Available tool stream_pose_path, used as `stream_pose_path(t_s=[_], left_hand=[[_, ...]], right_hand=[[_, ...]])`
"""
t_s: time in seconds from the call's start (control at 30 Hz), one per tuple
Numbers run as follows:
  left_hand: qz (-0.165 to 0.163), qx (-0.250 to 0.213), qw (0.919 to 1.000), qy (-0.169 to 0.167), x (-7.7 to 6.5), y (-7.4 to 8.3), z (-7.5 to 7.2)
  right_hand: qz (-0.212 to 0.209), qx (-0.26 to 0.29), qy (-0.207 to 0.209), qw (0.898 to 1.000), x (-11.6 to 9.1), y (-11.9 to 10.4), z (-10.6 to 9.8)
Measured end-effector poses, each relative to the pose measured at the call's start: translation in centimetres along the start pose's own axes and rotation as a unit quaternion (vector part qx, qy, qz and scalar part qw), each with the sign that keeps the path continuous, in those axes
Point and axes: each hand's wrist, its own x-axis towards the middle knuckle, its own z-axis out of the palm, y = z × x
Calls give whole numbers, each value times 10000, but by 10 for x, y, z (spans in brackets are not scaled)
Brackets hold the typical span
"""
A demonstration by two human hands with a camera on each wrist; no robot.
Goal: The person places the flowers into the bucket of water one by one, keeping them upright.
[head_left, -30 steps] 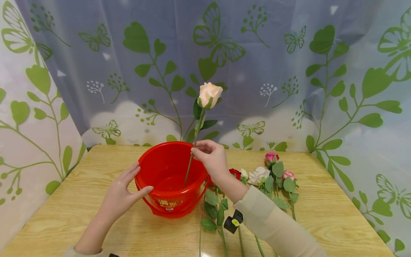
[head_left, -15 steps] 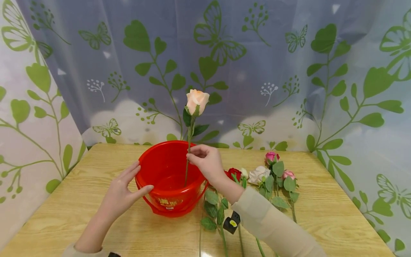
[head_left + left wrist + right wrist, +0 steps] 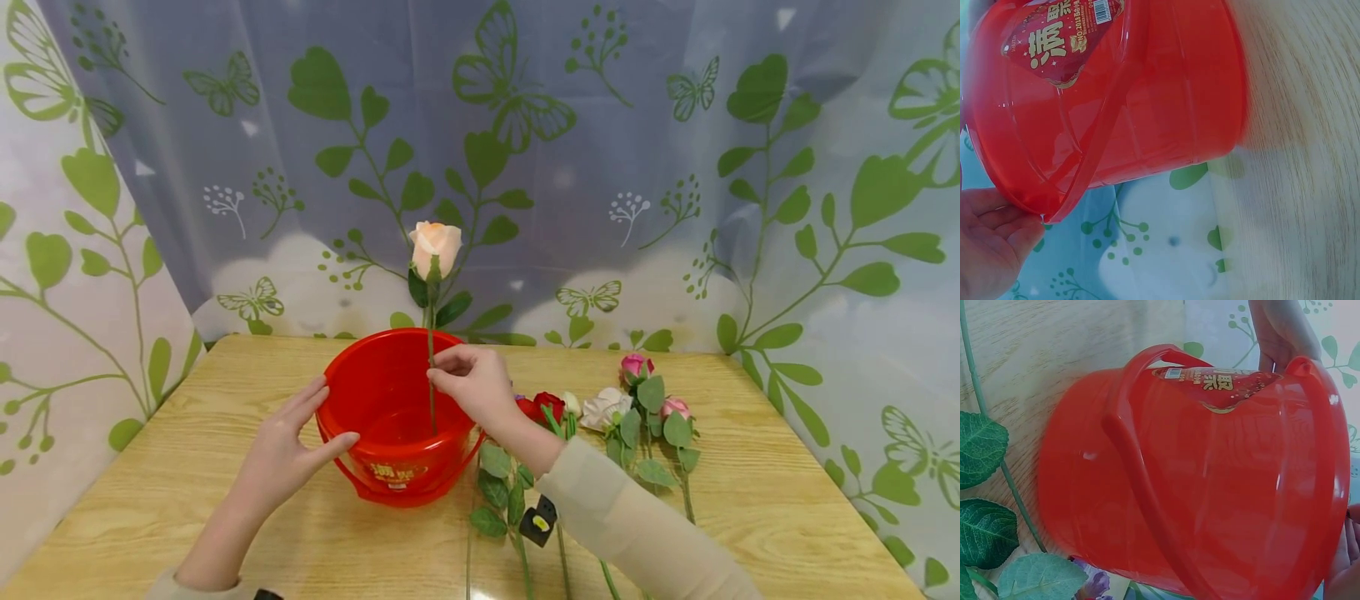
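Your right hand (image 3: 476, 383) has the peach rose (image 3: 435, 250) pinched by the stem, thumb against fingers, just over the right part of the red bucket (image 3: 442, 465). Bloom is up top, above the hand and the far rim; stem runs down near vertical into the bucket, lower end hidden behind the near rim. Your left hand (image 3: 281, 454) isn't clenched: fingers extended along the left rim, thumb spread over the near-left rim, touching. Handle (image 3: 1141, 481) hangs down the near side, below the sticker (image 3: 397, 475). Right of the bucket, flowers lie on the table (image 3: 780, 500), stems toward you: red rose (image 3: 549, 408), cream bud (image 3: 572, 405), white flower (image 3: 606, 410), deep pink rose (image 3: 635, 367) farther back, light pink rose (image 3: 675, 408) at the right. Purple bloom (image 3: 1094, 586) sits just beside the bucket. Your right sleeve (image 3: 637, 517) crosses over that bunch and covers part of the stems. Patterned curtain (image 3: 555, 250) stands behind the far edge.
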Motion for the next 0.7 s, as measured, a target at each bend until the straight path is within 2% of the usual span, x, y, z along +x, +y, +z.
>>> stream_pose_path(t_s=[0.27,0.53,0.7], left_hand=[[-25,21,10000,-7,0,0,0],[-53,52,10000,-20,0,-1,0],[-34,83,10000,4,0,-1,0]], right_hand=[[-131,-198,-141,9996,3,1,3],[63,-691,-174,9974,13,-1,7],[286,-641,-200,9973,22,2,8]])
